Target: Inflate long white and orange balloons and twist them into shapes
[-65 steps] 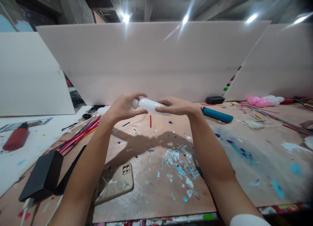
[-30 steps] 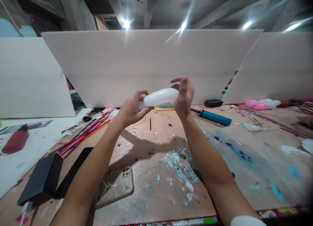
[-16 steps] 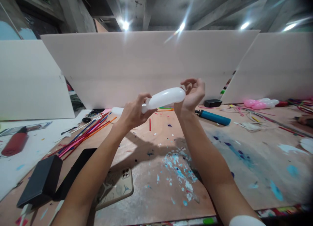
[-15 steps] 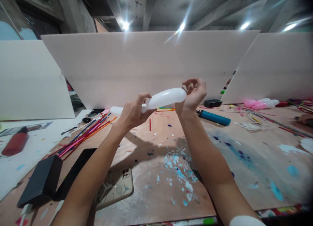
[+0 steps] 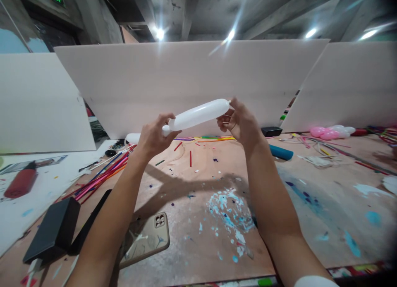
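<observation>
A long white modelling balloon point(image 5: 200, 114) is stretched between my hands above the table, its right end tilted up. My left hand point(image 5: 155, 135) is closed round a narrow, pinched part of it. A further short inflated length sticks out to the left behind that hand. At the balloon's right tip, the thumb and index finger of my right hand point(image 5: 243, 122) pinch the small end; the other fingers curl beneath it.
Pale boards point(image 5: 192, 72) lean across the back. Uninflated balloons point(image 5: 99, 177) lie at left, near a black box point(image 5: 52, 229) and a phone point(image 5: 145, 237). Behind my right forearm is a blue hand pump point(image 5: 281, 152). Pink and white balloons point(image 5: 330, 132) sit far right.
My hands have moved apart, the left one leftward, and the balloon's length between them looks longer and straighter. My right hand has turned and now pinches the tip.
</observation>
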Demonstrator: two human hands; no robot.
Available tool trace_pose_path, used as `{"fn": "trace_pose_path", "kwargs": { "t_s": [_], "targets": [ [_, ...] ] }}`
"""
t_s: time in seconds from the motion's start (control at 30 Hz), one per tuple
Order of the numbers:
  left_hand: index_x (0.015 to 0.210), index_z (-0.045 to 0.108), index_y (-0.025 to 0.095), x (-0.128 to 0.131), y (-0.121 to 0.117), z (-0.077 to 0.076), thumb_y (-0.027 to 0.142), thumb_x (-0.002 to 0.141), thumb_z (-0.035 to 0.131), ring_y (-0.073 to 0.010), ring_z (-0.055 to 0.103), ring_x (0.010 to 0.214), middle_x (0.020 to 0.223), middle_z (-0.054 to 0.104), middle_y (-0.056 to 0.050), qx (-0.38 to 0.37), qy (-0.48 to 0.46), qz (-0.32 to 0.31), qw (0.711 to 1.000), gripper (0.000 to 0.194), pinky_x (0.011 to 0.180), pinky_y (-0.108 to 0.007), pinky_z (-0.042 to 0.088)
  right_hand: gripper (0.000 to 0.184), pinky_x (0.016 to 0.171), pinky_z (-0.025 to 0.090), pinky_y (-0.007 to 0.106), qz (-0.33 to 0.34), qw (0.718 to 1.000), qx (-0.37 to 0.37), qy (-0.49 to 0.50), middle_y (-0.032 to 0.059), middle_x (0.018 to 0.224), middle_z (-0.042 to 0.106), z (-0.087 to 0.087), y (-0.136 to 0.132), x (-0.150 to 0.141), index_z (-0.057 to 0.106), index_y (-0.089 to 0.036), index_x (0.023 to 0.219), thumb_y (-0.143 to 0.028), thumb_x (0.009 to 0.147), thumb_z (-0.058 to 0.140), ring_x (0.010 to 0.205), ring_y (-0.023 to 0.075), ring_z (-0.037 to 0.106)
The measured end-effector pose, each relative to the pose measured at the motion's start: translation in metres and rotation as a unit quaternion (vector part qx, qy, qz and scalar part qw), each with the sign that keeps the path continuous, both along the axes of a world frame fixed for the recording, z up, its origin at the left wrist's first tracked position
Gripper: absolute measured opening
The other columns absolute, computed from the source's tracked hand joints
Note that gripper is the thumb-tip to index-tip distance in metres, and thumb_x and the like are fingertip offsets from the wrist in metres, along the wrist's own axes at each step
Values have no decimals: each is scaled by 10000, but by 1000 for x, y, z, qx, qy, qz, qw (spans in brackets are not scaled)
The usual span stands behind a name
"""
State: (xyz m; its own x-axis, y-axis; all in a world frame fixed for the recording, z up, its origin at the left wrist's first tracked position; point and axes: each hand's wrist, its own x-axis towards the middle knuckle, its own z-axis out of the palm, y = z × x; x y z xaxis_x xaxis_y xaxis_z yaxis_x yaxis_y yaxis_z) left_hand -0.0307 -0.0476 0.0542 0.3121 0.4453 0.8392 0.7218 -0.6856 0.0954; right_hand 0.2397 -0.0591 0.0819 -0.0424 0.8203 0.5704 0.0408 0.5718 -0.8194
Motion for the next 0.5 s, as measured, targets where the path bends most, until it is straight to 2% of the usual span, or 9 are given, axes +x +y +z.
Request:
{"fn": "trace_pose_path", "kwargs": {
  "t_s": [0.1,0.23,0.37,0.43,0.5],
  "targets": [
    [1159,454,233,2,-1,0,420,835,657,-101,581,577,936,690,-23,-17,4,-31,999,426,571,-254,441,510,452,391,258,18,1000,-6,24,-5,642,522,-1,2,-7,521,-217,867,-711,759,589,536,131,545],
    [1186,416,243,3,-3,1,427,848,643,-49,492,446,908,685,4,-51,-13,-79,995,447,486,-216,392,465,457,410,235,40,996,-21,75,-28,611,501,1,2,-12,510,-217,823,-666,767,615,532,114,548],
    [1180,435,246,2,-3,3,423,827,663,-63,509,460,837,671,17,-74,-37,-132,988,456,453,-200,372,425,475,423,219,83,987,-45,132,-34,625,510,0,7,-12,523,-209,799,-609,749,659,522,93,535],
    [1167,470,239,1,-5,6,403,809,684,-81,535,505,803,668,17,-81,-49,-137,986,448,483,-205,397,422,471,414,224,73,989,-38,120,-21,664,539,-3,12,-11,548,-210,819,-619,763,634,538,101,541],
    [1142,523,229,-1,-8,9,385,778,715,-92,545,546,787,668,15,-77,-53,-117,989,440,525,-213,417,400,511,432,234,26,997,-5,70,1,755,590,-7,16,-9,590,-214,895,-591,768,638,619,121,578]
  ]
}}
